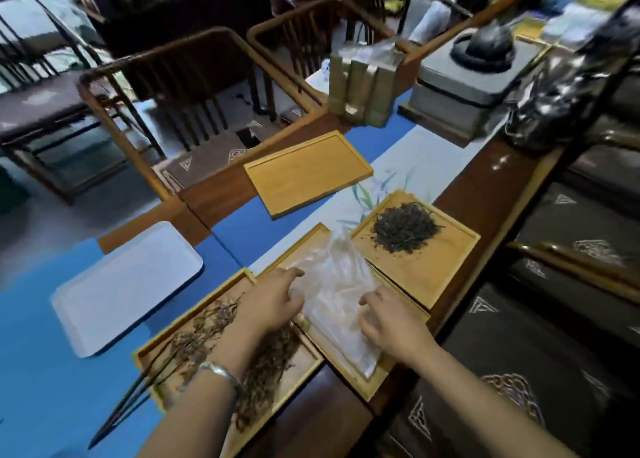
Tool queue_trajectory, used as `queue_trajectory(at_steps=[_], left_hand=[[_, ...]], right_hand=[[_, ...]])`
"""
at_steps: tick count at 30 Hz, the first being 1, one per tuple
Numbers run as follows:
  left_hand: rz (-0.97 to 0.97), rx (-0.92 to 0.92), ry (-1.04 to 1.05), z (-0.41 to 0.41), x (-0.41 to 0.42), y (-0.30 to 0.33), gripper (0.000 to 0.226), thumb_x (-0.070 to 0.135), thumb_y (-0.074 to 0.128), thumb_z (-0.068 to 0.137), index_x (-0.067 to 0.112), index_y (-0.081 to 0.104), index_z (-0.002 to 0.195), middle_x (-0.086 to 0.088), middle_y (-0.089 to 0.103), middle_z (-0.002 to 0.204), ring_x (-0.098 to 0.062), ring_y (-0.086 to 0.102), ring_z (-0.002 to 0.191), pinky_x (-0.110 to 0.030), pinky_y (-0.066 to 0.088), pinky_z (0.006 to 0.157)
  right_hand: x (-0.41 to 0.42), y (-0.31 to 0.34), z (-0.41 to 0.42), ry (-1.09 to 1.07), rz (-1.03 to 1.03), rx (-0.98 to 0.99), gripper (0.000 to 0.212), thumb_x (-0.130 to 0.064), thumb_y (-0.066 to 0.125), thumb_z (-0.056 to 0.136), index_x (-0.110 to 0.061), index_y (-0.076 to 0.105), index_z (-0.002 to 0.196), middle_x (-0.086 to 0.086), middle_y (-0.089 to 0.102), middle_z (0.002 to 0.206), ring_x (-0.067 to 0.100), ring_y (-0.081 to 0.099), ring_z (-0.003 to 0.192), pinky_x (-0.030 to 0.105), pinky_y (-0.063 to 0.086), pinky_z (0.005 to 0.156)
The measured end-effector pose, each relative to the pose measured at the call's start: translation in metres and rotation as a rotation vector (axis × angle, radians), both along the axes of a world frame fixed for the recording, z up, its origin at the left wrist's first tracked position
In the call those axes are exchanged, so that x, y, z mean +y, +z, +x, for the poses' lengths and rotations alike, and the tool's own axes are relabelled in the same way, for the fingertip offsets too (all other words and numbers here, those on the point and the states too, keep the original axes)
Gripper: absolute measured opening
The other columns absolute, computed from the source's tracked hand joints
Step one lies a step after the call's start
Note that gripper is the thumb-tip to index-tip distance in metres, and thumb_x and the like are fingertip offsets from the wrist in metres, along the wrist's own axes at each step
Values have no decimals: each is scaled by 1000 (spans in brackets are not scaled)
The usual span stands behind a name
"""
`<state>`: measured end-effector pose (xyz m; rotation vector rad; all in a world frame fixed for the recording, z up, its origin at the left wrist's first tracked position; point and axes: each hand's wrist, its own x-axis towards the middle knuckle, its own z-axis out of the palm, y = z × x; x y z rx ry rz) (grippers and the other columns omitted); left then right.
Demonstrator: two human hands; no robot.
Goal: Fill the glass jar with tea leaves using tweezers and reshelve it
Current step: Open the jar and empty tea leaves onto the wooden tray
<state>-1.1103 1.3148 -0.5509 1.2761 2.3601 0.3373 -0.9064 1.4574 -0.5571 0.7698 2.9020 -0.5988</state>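
Observation:
A clear plastic bag [337, 284] lies across a wooden tray [349, 376] near the table's front edge. My left hand [273, 302] touches the bag's left side with loosely bent fingers. My right hand [391, 322] rests on its right side, fingers curled into the plastic. A pile of dark tea leaves [403, 227] sits on a square wooden tray [450, 267] just beyond. Under my left forearm, another wooden tray [156, 350] holds long dried stems [273, 364]. No glass jar or tweezers are visible.
An empty wooden tray [308, 172] lies further back and a white tray [128, 284] at the left on the blue cloth. A bamboo holder [360, 87] and a dark pot on a grey box [464, 83] stand at the far end. Chairs line the left side.

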Motion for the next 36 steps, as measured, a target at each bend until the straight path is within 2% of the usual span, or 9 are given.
queue_trajectory(at_steps=[6,10,16,20,24,28,31,34,36], left_hand=[[-52,7,43,4,24,-26,62,42,62,89,27,39,144,-2,49,137,-20,50,122,-35,48,95],[-97,7,69,13,27,-42,51,42,66,85,30,49,131,2,49,130,-18,47,118,-35,52,90],[-36,77,76,24,28,-50,23,36,61,90,24,60,109,2,56,110,-19,53,104,-31,51,74],[83,60,108,27,18,-40,16,32,62,89,24,63,103,6,57,105,-14,53,99,-29,50,77],[207,20,170,20,-5,-16,8,26,65,87,26,62,95,10,54,99,-12,52,96,-29,47,76],[340,70,215,13,-44,14,9,19,69,84,24,66,90,9,59,92,-13,54,91,-28,41,75],[344,91,251,13,-87,34,10,20,69,84,25,66,93,10,59,93,-11,54,92,-26,38,74],[346,97,269,21,-138,51,11,19,70,84,22,67,93,8,63,94,-14,58,93,-33,46,76],[321,87,282,31,-176,59,13,20,70,84,21,67,97,6,63,100,-17,59,98,-38,49,79]], right_hand=[[18,-19,-13,-91,27,-14,48,-45,58,83,-21,47,123,0,44,121,18,45,112,27,43,85],[18,-33,-17,-126,51,-63,59,-48,60,77,-19,43,126,5,42,124,24,42,115,33,42,93],[17,-44,-13,-77,-31,-57,35,-33,54,89,-18,45,119,4,44,115,23,48,107,30,45,83],[12,-37,-9,-66,-38,12,24,-32,49,93,-19,48,113,2,48,110,19,50,101,28,45,77],[-1,-17,-16,-79,-67,134,21,-33,52,91,-20,50,108,-2,49,103,15,50,94,27,45,71],[-28,4,-26,-47,-115,245,21,-34,54,90,-20,52,106,-4,49,99,13,49,91,27,43,69],[-56,22,-34,-3,-157,286,20,-36,57,88,-22,54,102,-6,51,96,11,50,88,27,42,68],[-96,41,-36,16,-220,294,16,-40,57,87,-25,55,93,-8,52,89,10,52,82,26,38,62],[-127,52,-33,63,-246,297,16,-39,58,86,-24,56,90,-8,52,87,10,52,81,26,40,64]])
